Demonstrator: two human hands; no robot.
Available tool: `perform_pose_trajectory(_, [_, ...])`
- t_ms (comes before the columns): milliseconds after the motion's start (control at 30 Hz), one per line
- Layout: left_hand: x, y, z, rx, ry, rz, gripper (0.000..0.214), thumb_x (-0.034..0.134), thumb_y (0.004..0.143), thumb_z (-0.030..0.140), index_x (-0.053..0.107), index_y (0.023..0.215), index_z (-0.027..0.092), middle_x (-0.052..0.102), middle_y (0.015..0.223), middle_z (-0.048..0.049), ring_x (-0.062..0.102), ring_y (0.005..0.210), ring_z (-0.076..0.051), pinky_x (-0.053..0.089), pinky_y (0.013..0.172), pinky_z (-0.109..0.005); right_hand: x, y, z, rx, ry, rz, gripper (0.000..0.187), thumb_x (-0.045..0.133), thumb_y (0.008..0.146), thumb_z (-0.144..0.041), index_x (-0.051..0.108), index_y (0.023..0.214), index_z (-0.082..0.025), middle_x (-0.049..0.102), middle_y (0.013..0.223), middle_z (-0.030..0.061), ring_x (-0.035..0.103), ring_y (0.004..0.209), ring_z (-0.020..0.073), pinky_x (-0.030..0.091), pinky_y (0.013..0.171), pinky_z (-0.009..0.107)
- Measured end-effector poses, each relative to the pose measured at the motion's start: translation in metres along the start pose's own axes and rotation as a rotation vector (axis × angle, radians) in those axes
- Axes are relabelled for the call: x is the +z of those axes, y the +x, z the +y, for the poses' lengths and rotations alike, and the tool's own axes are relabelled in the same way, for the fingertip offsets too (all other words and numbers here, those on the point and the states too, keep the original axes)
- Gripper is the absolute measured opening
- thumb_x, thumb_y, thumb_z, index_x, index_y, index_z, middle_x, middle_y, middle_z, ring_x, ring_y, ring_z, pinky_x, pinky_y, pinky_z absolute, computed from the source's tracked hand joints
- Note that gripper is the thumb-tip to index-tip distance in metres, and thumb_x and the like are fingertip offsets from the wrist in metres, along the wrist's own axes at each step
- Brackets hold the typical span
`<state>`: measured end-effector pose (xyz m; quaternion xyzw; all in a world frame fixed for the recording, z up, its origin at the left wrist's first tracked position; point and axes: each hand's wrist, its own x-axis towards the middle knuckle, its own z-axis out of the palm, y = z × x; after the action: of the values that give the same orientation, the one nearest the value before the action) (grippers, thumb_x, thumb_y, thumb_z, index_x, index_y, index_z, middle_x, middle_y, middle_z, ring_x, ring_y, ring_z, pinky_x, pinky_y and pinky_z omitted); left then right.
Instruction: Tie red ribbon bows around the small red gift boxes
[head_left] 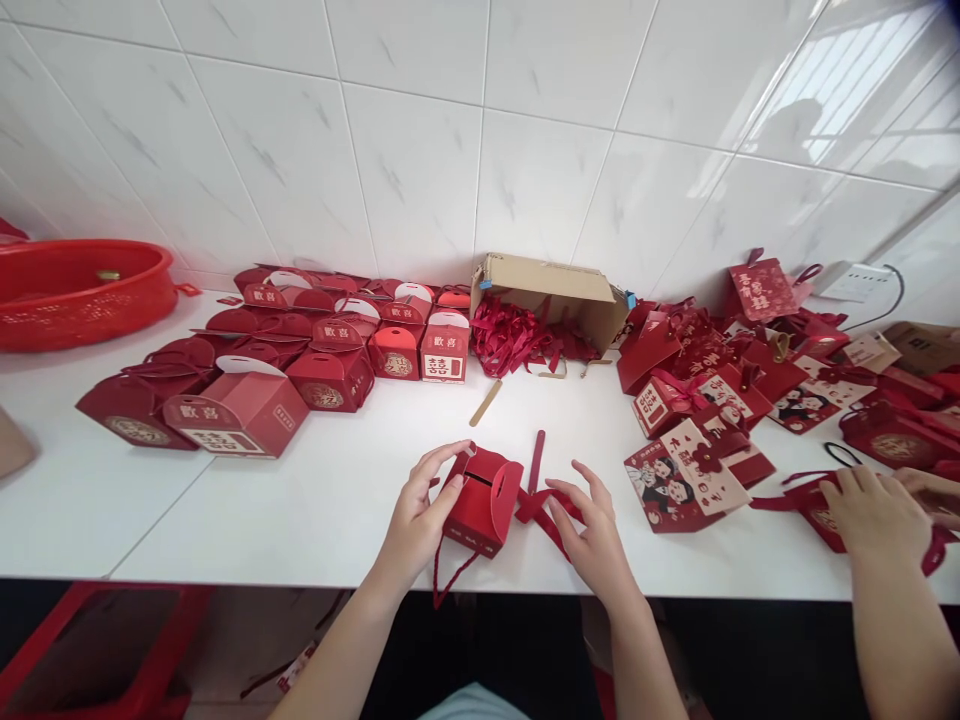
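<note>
A small red gift box (480, 505) stands in front of me near the table's front edge, with a dark red cord handle (454, 578) hanging over the edge. My left hand (420, 505) grips its left side, thumb on the near left of the top and fingers at the far corner. To the box's right lies a red ribbon (534, 505). My right hand (589, 525) is over this ribbon, fingers spread and curved; whether the thumb touches it is hard to make out. A dark red strip (537, 460) lies just beyond.
Many red gift boxes (247, 405) are grouped at left, beside a red plastic basket (82, 295). A cardboard box (551, 275) spills red ribbons (510, 335); a brown strip (486, 402) lies before it. More boxes (686, 475) pile up at right, where another person's hand (877, 520) holds one.
</note>
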<state>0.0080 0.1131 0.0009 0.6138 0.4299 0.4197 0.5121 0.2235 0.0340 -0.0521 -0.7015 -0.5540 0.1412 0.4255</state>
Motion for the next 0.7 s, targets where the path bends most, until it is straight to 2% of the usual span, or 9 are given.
perform_pose_trajectory(67, [0.000, 0.000, -0.002, -0.020, -0.011, -0.011, 0.040, 0.053, 0.088, 0.039, 0.060, 0.125, 0.026, 0.057, 0.135, -0.0072, 0.053, 0.123, -0.027, 0.045, 0.099, -0.039, 0.001, -0.001, -0.003, -0.010, 0.017, 0.025, 0.036, 0.056, 0.089, -0.041, 0.059, 0.122, -0.028, 0.033, 0.147, 0.0117, 0.028, 0.138, 0.0366, 0.030, 0.106, 0.064])
perform_pose_trajectory(133, [0.000, -0.001, -0.005, -0.040, -0.035, -0.025, 0.043, 0.053, 0.088, 0.040, 0.057, 0.128, 0.026, 0.054, 0.137, -0.0076, 0.052, 0.124, -0.026, 0.046, 0.098, -0.038, 0.003, -0.003, -0.007, -0.060, 0.091, -0.018, 0.060, 0.065, 0.083, -0.043, 0.045, 0.137, -0.030, 0.028, 0.151, 0.0120, 0.025, 0.141, 0.0359, 0.030, 0.109, 0.061])
perform_pose_trajectory(233, [0.002, -0.002, -0.010, -0.041, -0.059, -0.032, 0.049, 0.054, 0.088, 0.040, 0.050, 0.135, 0.028, 0.051, 0.139, -0.0069, 0.047, 0.128, -0.025, 0.046, 0.099, -0.036, 0.011, -0.006, -0.012, -0.131, 0.244, -0.214, 0.099, 0.078, 0.071, -0.042, 0.020, 0.149, -0.032, 0.025, 0.155, 0.0119, 0.025, 0.142, 0.0330, 0.033, 0.111, 0.054])
perform_pose_trajectory(300, [0.003, -0.004, -0.014, -0.035, -0.077, -0.017, 0.057, 0.054, 0.088, 0.040, 0.040, 0.142, 0.030, 0.050, 0.140, -0.0077, 0.046, 0.129, -0.024, 0.047, 0.098, -0.036, 0.020, -0.007, -0.015, -0.113, 0.319, -0.302, 0.111, 0.081, 0.068, -0.040, 0.009, 0.151, -0.033, 0.024, 0.156, 0.0123, 0.026, 0.143, 0.0316, 0.032, 0.112, 0.052])
perform_pose_trajectory(400, [0.001, -0.007, -0.020, -0.063, -0.139, 0.022, 0.065, 0.054, 0.088, 0.044, 0.029, 0.147, 0.031, 0.050, 0.138, -0.0091, 0.049, 0.126, -0.025, 0.048, 0.096, -0.037, 0.032, -0.007, -0.019, -0.075, 0.390, -0.316, 0.111, 0.079, 0.070, -0.034, 0.003, 0.152, -0.031, 0.028, 0.154, 0.0140, 0.030, 0.141, 0.0309, 0.033, 0.111, 0.053])
perform_pose_trajectory(500, [-0.005, -0.010, -0.030, -0.107, -0.200, 0.063, 0.060, 0.051, 0.089, 0.051, 0.034, 0.143, 0.030, 0.051, 0.137, -0.0088, 0.049, 0.126, -0.024, 0.047, 0.097, -0.037, 0.035, -0.006, -0.022, -0.120, 0.417, -0.269, 0.106, 0.079, 0.068, -0.027, 0.014, 0.151, -0.027, 0.033, 0.151, 0.0151, 0.035, 0.138, 0.0321, 0.035, 0.110, 0.051])
perform_pose_trajectory(633, [-0.016, -0.010, -0.052, -0.137, -0.128, 0.160, 0.056, 0.051, 0.085, 0.059, 0.047, 0.131, 0.026, 0.055, 0.132, -0.0101, 0.056, 0.117, -0.026, 0.047, 0.093, -0.038, 0.017, -0.007, -0.021, -0.140, 0.502, -0.169, 0.098, 0.079, 0.063, -0.020, 0.027, 0.145, -0.028, 0.039, 0.145, 0.0125, 0.042, 0.132, 0.0308, 0.037, 0.109, 0.048])
perform_pose_trajectory(700, [-0.019, -0.010, -0.064, -0.137, -0.087, 0.236, 0.052, 0.057, 0.081, 0.060, 0.052, 0.120, 0.025, 0.058, 0.126, -0.0087, 0.058, 0.111, -0.025, 0.047, 0.092, -0.039, 0.001, -0.009, -0.018, -0.115, 0.531, -0.039, 0.097, 0.079, 0.063, -0.019, 0.027, 0.143, -0.030, 0.039, 0.144, 0.0116, 0.043, 0.131, 0.0302, 0.037, 0.109, 0.048])
